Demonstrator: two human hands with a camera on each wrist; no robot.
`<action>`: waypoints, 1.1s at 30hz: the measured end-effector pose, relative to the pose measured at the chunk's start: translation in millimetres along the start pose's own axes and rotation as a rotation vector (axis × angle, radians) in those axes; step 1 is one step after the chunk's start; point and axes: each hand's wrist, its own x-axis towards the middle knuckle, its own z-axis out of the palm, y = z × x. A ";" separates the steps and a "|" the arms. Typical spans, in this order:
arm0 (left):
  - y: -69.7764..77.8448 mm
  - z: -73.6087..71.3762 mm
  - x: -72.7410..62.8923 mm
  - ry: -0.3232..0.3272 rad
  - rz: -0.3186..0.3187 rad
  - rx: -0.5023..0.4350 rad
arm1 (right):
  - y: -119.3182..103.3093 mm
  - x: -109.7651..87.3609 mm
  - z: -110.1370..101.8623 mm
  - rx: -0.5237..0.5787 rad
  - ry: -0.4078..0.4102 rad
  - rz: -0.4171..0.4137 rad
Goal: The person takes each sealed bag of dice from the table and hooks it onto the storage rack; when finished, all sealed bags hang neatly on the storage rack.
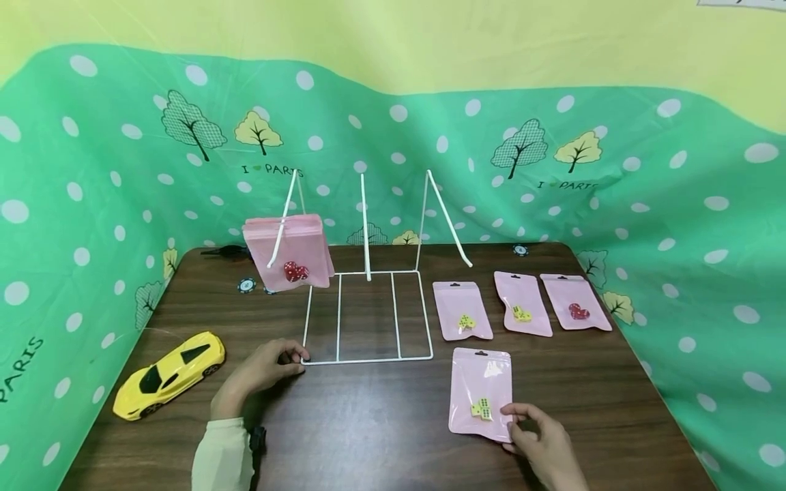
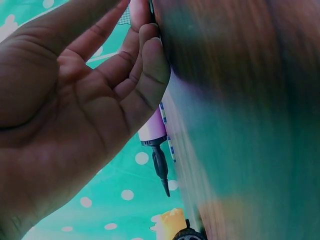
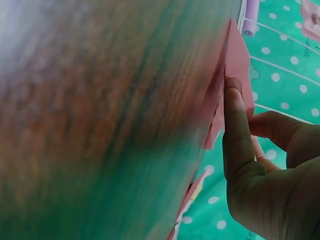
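Observation:
My right hand (image 1: 543,440) pinches the lower right edge of a pink zip bag (image 1: 479,372) with yellow dice in it, thumb on one side and fingers on the other. In the right wrist view the bag (image 3: 239,60) rises at a slant off the tabletop between the fingertips. At the front left corner of a white wire display rack (image 1: 368,361), my left hand (image 1: 264,368) grips the base wire with thumb and curled fingers. Several pink bags (image 1: 276,245), the front one with red dice, hang on the rack's left hook. The middle and right hooks are bare.
Behind the held bag lie three more pink bags: two with yellow dice (image 1: 462,300) (image 1: 522,293) and one with red dice (image 1: 574,293). A yellow toy car (image 1: 175,372) stands at the left. Poker chips (image 1: 247,285) and a black pointed nozzle (image 1: 227,251) lie near the back edge.

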 end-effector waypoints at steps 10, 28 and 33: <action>5.5 4.1 6.4 0.042 -0.098 0.030 | 7.7 -1.4 -3.0 0.029 0.070 -0.153; 3.7 2.7 9.4 0.030 -0.089 0.037 | -36.8 -5.1 -27.1 0.164 0.352 -0.301; 3.9 2.2 9.3 0.035 -0.068 0.031 | -59.8 -7.9 -21.6 0.324 0.395 -0.332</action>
